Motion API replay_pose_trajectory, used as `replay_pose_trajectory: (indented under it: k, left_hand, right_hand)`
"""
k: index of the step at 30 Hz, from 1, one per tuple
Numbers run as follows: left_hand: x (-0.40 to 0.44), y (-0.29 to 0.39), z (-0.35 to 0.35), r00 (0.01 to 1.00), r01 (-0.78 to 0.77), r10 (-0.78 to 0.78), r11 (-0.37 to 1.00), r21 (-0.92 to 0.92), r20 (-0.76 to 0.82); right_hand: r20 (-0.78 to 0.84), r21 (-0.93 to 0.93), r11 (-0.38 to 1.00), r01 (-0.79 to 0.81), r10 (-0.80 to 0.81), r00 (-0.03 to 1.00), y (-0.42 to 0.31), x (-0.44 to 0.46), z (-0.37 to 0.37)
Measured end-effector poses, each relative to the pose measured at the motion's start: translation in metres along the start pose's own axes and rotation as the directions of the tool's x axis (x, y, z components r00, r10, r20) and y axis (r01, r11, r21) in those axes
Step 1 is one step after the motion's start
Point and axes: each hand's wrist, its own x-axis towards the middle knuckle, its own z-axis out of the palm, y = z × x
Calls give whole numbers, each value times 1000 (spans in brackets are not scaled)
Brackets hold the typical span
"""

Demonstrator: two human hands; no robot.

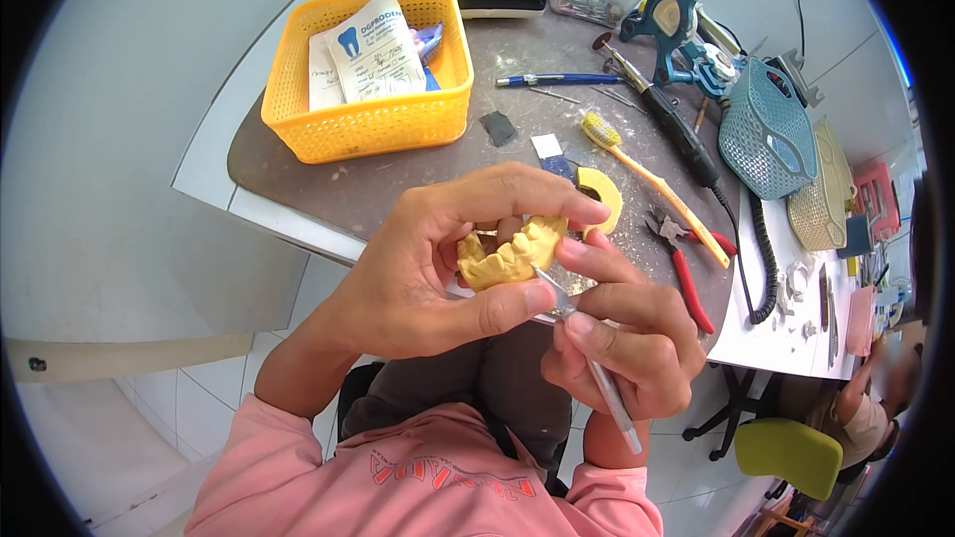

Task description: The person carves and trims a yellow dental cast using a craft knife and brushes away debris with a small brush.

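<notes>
My left hand (438, 268) is closed around a yellow plaster dental model (512, 257), its row of teeth showing between thumb and fingers. Part of the model is hidden by the fingers. In my right hand (637, 333) is a slim silver scalpel (612, 403), gripped like a pen. Its narrow tip touches the side of the model near my left thumb. Just beyond the hands, a yellow ring-shaped piece (603, 201) lies on the bench among pale crumbs.
A yellow basket (368, 134) with papers stands at the back left. A toothbrush (657, 184), red-handled pliers (686, 283), a corded handpiece (676, 124) and a blue articulator (671, 15) lie to the right, beside a blue basket (766, 134). Another person (875, 408) sits at far right.
</notes>
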Motion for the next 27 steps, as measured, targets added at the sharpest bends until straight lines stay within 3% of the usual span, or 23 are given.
replay_pose_trajectory:
  k: [27]
  left_hand:
    - [0,-4,0,1000,-30,30,999,16,-9]
  right_hand:
    - [-29,14,1000,23,-22,999,3,-2,1]
